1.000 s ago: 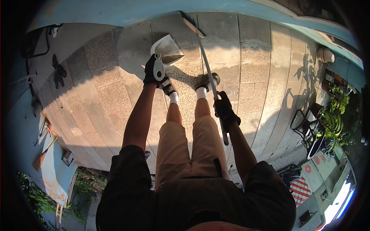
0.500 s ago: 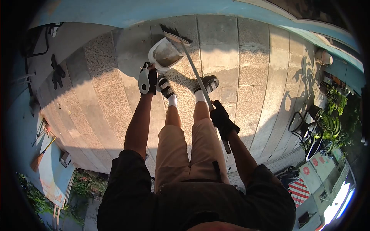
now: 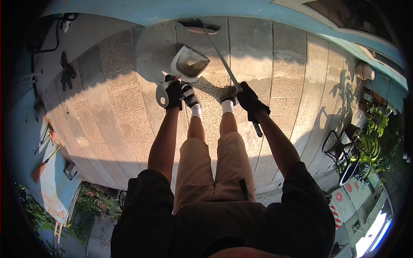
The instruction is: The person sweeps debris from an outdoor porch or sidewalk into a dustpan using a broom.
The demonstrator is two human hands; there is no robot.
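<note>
My left hand (image 3: 174, 93), in a black fingerless glove, is closed round the pale handle of a dustpan (image 3: 176, 66). The white pan lies ahead of my feet, its inside brownish with dirt or wear. In a matching black glove, my right hand (image 3: 250, 99) grips the long grey stick of a broom (image 3: 223, 61). Beyond the dustpan, close to the blue wall, the broom's head with dark bristles (image 3: 198, 26) is on the paving. The broom head and the dustpan are apart. My sandalled feet (image 3: 190, 95) stand just behind the dustpan.
A blue wall (image 3: 155, 13) borders the paving ahead. A dark glove (image 3: 66, 71) lies on the ground at left. Another broom (image 3: 41, 170) leans at lower left. Black chairs (image 3: 340, 146) and green plants (image 3: 372, 142) stand at right.
The broom has moved forward, its head now farther from the dustpan and nearer the wall. My right hand went forward with it. The dustpan and left hand appear slightly farther right.
</note>
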